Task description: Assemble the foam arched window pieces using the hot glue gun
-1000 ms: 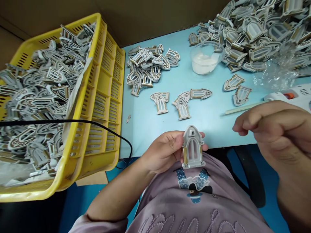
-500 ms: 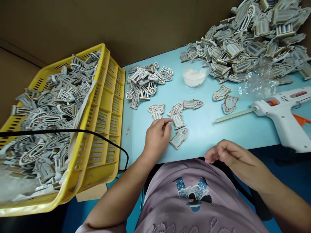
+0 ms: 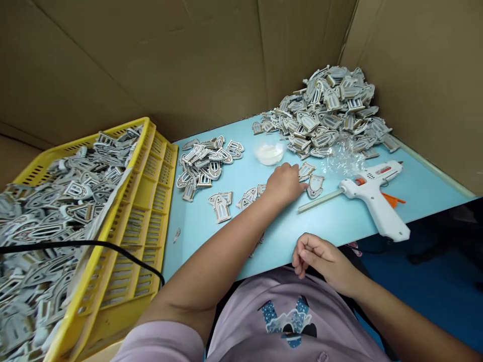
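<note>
My left hand [image 3: 286,183] reaches across the table, its fingers bent down beside two small arched window-shaped pieces, one piece [image 3: 307,171] at the fingers and another piece [image 3: 315,186] just right of the thumb. The fingertips are hidden, so what they hold, if anything, does not show. Low at the table's front edge hovers my right hand [image 3: 315,259], loosely curled with gaps between the fingers and nothing seen in it. More arched pieces [image 3: 221,206] lie left of my left forearm, which partly covers others [image 3: 249,197].
At left stands a yellow crate [image 3: 151,201] heaped with pieces, a black cable [image 3: 113,245] across it. A small pile [image 3: 206,163], a tub of white material [image 3: 269,152] and a large heap [image 3: 324,110] lie behind. A white glue gun [image 3: 377,196] rests at right by crumpled clear plastic [image 3: 345,156].
My left hand has moved right, from the pieces at the left to the two near the glue gun. My right hand has curled more. The view has shifted toward the right.
</note>
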Available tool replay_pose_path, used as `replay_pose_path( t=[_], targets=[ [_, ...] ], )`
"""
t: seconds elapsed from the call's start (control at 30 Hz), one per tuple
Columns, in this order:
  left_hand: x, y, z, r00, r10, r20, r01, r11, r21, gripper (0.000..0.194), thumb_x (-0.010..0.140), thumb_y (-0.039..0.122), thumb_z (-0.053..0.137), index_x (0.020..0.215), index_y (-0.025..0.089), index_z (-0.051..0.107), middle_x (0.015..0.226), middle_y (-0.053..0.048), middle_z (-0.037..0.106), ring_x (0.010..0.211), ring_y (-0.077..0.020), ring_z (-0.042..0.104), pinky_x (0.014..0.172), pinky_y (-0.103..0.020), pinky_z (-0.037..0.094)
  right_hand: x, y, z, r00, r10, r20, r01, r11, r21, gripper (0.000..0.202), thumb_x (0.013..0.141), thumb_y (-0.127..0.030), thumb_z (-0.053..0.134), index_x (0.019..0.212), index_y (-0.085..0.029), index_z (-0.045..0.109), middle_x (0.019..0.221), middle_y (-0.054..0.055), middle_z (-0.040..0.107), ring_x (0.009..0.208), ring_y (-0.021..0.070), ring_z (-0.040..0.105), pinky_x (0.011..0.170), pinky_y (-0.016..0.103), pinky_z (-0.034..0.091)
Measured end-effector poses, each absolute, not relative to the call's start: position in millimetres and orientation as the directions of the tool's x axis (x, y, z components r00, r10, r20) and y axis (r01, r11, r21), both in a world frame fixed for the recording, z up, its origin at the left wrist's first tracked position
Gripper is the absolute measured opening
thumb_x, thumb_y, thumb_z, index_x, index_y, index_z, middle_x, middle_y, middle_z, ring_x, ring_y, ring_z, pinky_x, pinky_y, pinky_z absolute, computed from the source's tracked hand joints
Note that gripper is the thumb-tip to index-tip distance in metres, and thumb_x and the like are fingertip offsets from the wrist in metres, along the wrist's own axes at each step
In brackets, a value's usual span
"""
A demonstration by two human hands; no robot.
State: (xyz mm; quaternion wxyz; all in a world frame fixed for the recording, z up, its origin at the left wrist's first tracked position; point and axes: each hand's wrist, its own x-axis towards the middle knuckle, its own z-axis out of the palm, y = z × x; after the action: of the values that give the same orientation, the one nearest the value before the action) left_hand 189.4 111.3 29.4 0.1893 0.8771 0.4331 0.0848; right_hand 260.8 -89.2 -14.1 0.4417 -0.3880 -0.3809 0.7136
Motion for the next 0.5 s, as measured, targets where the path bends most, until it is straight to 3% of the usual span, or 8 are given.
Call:
replay_pose_path(
  t=[0.17,0.37,0.4,0.47,0.5],
  targets=[
    [193.8,133.7,18.2,0.595,0.8,-0.075,0.722,-0.491,0.486,0.032,0.079,0.033,0.073,0.102,0.011,0.07,0.107,-0.018,0.066,0.1,-0.0317,0.061,0.088,-0.041,0.048,266.1,-85.7,-10.4,-0.361,0.907,-0.216,-0.372,-0.352,-0.859,0.026,0.097,-0.042,0.058,0.089,-0.018,0.053,0.085,0.002,0.065,0.072,0.0126,0.063,0.069,0.03,0.051],
    [144.9,102.1,40.9,0.573,0.814,-0.097,0.641,-0.372,0.671,0.047,0.081,0.032,0.068,0.124,0.013,0.064,0.095,-0.01,0.071,0.084,-0.0227,0.065,0.08,-0.035,0.051,271.1,-84.3,-11.1,-0.335,0.911,-0.239,-0.504,-0.387,-0.772,0.023,0.098,-0.039,0.058,0.088,-0.019,0.052,0.082,0.001,0.065,0.068,0.0115,0.062,0.068,0.029,0.049],
    [132.9,91.0,46.7,0.585,0.802,-0.119,0.595,-0.325,0.735,0.048,0.084,0.034,0.065,0.128,0.015,0.062,0.097,-0.009,0.071,0.081,-0.0198,0.066,0.076,-0.032,0.052,271.3,-83.8,-10.5,-0.309,0.918,-0.247,-0.537,-0.383,-0.751,0.022,0.098,-0.038,0.057,0.088,-0.019,0.051,0.08,0.0,0.064,0.067,0.0108,0.061,0.067,0.028,0.049],
    [107.1,68.1,56.5,0.642,0.745,-0.183,0.29,-0.014,0.957,0.056,0.077,0.031,0.073,0.13,0.015,0.061,0.111,-0.011,0.071,0.09,-0.0194,0.067,0.08,-0.03,0.052,270.8,-82.1,-7.0,-0.258,0.929,-0.265,-0.598,-0.369,-0.711,0.019,0.098,-0.037,0.057,0.089,-0.021,0.051,0.076,-0.003,0.061,0.064,0.0093,0.059,0.064,0.026,0.049],
    [94.1,57.4,59.9,0.674,0.715,-0.187,0.166,0.101,0.981,0.057,0.074,0.031,0.078,0.126,0.016,0.063,0.111,-0.01,0.071,0.092,-0.0191,0.067,0.082,-0.029,0.051,269.9,-80.9,-3.7,-0.236,0.931,-0.277,-0.624,-0.364,-0.692,0.017,0.097,-0.036,0.058,0.091,-0.022,0.051,0.075,-0.004,0.061,0.062,0.0088,0.059,0.063,0.025,0.049]
  ],
)
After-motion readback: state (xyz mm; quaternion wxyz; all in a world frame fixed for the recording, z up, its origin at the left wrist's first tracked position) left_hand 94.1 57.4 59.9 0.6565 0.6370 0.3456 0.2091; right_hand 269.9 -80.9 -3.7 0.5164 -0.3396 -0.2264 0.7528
